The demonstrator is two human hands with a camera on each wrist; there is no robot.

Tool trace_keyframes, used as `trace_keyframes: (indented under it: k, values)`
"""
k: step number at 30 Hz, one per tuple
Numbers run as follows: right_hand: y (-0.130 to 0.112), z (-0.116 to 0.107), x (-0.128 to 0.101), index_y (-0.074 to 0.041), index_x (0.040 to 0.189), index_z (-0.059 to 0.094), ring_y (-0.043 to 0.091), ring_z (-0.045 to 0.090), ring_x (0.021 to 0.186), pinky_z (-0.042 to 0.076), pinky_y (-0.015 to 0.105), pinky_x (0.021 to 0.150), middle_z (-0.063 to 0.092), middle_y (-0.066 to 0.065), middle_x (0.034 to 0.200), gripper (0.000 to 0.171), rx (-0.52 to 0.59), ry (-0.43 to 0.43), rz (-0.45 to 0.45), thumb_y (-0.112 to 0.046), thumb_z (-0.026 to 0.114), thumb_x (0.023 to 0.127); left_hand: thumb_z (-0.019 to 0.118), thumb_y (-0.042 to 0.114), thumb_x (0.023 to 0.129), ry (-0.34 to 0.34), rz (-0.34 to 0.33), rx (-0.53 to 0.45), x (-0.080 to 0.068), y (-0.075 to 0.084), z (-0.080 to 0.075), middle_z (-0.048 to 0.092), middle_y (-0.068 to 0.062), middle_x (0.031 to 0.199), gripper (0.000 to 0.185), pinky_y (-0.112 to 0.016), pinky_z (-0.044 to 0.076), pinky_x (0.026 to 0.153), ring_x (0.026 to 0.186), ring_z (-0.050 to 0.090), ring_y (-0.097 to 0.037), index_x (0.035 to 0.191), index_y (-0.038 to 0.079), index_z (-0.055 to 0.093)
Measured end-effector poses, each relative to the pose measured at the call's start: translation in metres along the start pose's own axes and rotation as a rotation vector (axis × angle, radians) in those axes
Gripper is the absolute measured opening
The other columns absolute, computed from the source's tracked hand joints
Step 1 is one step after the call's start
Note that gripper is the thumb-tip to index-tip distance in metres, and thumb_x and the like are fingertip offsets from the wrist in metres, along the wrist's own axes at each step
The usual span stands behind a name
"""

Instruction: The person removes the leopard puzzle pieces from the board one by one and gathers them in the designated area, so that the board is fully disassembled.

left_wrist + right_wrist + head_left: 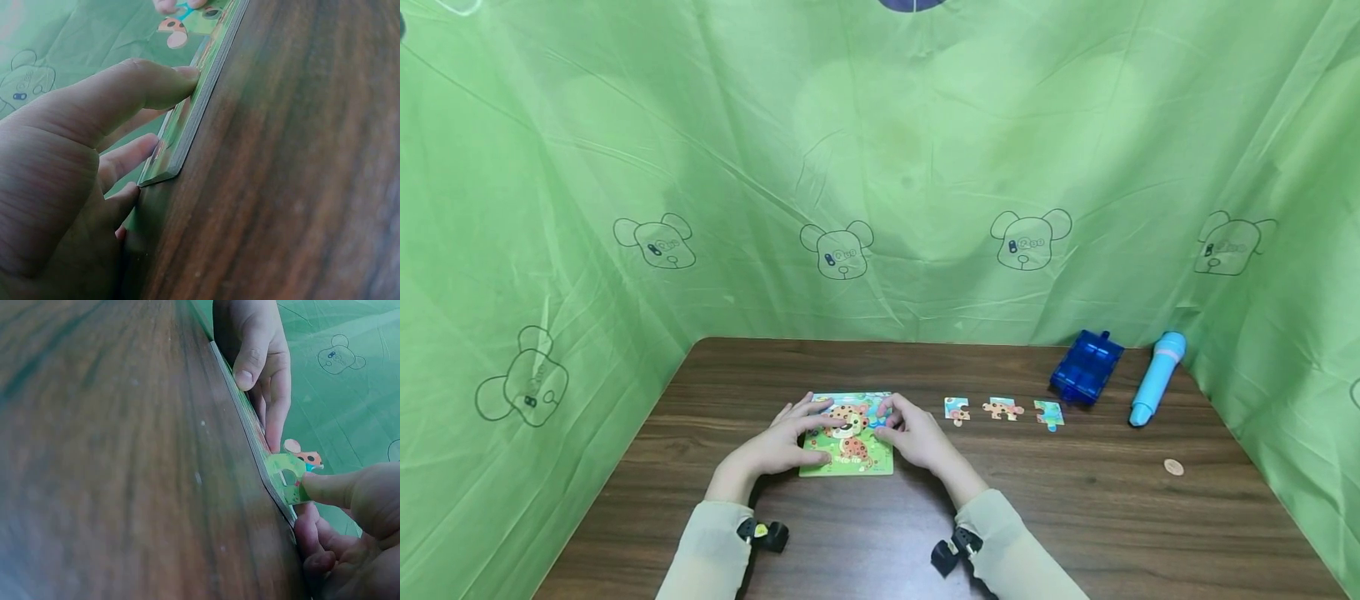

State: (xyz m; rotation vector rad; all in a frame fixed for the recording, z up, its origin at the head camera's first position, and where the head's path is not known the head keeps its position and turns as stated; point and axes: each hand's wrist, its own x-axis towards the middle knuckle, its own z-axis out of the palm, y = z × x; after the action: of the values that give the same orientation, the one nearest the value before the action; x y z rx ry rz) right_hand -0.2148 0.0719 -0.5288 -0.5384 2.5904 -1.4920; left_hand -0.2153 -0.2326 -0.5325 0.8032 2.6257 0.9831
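Head view: puzzle board [847, 442] lies flat mid-table between both hands. Left wrist view: left hand [69, 181] presses the board's edge, thumb straight. Right wrist view: right hand [350, 531] pinches a piece [289, 478] tilted up over the board's right side.

You can't see the middle of the puzzle board [847, 462]: your left hand [786, 446] and right hand [916, 437] cover it. The three loose pieces [1002, 408] are too small to read, and both wrist views blur the table [112, 462].
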Motion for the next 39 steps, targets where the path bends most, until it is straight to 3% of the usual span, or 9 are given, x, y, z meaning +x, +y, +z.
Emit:
trace_keyframes:
  k: [6, 13, 19, 24, 27, 31, 39]
  values:
    - [0.000, -0.004, -0.002, -0.014, 0.108, 0.061, 0.016, 0.056, 0.079, 0.049, 0.030, 0.073, 0.062, 0.003, 0.097, 0.021, 0.089, -0.028, 0.052, -0.009, 0.079, 0.099, 0.084, 0.041, 0.095, 0.000, -0.006, -0.009, 0.000, 0.002, 0.000, 0.038, -0.009, 0.175, 0.056, -0.071, -0.002, 0.131, 0.167, 0.008, -0.046, 0.148, 0.030, 0.070]
    - [0.000, -0.005, -0.001, -0.013, 0.107, 0.062, 0.014, 0.055, 0.078, 0.048, 0.028, 0.073, 0.061, 0.002, 0.098, 0.021, 0.107, -0.004, 0.079, -0.008, 0.081, 0.098, 0.084, 0.040, 0.095, -0.001, 0.000, 0.000, 0.001, 0.000, 0.000, 0.038, -0.010, 0.175, 0.056, -0.070, -0.001, 0.131, 0.167, 0.008, -0.045, 0.149, 0.029, 0.070]
    - [-0.002, -0.007, -0.001, -0.011, 0.113, 0.062, 0.014, 0.061, 0.076, 0.052, 0.029, 0.071, 0.063, 0.002, 0.097, 0.020, 0.126, -0.003, 0.110, -0.010, 0.077, 0.101, 0.084, 0.040, 0.095, 0.000, 0.006, -0.013, 0.001, 0.000, 0.000, 0.037, -0.012, 0.176, 0.058, -0.074, -0.003, 0.129, 0.167, 0.008, -0.047, 0.150, 0.027, 0.069]
    - [-0.006, -0.016, -0.004, -0.009, 0.117, 0.061, 0.024, 0.068, 0.075, 0.051, 0.028, 0.061, 0.064, 0.005, 0.096, 0.023, 0.167, -0.027, 0.112, -0.010, 0.077, 0.101, 0.083, 0.039, 0.095, -0.006, 0.003, -0.023, 0.001, 0.000, 0.001, 0.035, -0.013, 0.176, 0.059, -0.077, -0.003, 0.128, 0.167, 0.006, -0.048, 0.151, 0.028, 0.068]
    - [-0.010, -0.026, -0.007, -0.006, 0.120, 0.061, 0.033, 0.070, 0.077, 0.053, 0.031, 0.057, 0.065, 0.008, 0.096, 0.024, 0.199, -0.048, 0.098, -0.010, 0.075, 0.102, 0.083, 0.038, 0.096, -0.010, 0.003, -0.014, 0.000, -0.002, 0.001, 0.035, -0.013, 0.176, 0.059, -0.076, -0.004, 0.128, 0.167, 0.006, -0.047, 0.152, 0.028, 0.068]
    - [-0.012, -0.047, -0.012, -0.003, 0.123, 0.059, 0.041, 0.071, 0.082, 0.059, 0.042, 0.060, 0.066, 0.011, 0.097, 0.025, 0.209, -0.080, 0.082, -0.010, 0.073, 0.103, 0.083, 0.040, 0.096, -0.015, -0.013, 0.005, 0.001, -0.002, 0.002, 0.035, -0.009, 0.177, 0.058, -0.071, -0.003, 0.130, 0.168, 0.006, -0.043, 0.151, 0.030, 0.068]
    - [-0.002, -0.106, -0.030, -0.003, 0.126, 0.065, 0.042, 0.074, 0.089, 0.061, 0.044, 0.074, 0.070, 0.012, 0.104, 0.028, 0.174, -0.105, 0.062, -0.015, 0.076, 0.103, 0.084, 0.041, 0.096, -0.007, -0.010, 0.004, 0.000, -0.001, 0.001, 0.037, -0.007, 0.176, 0.057, -0.069, -0.001, 0.131, 0.168, 0.007, -0.043, 0.150, 0.031, 0.069]
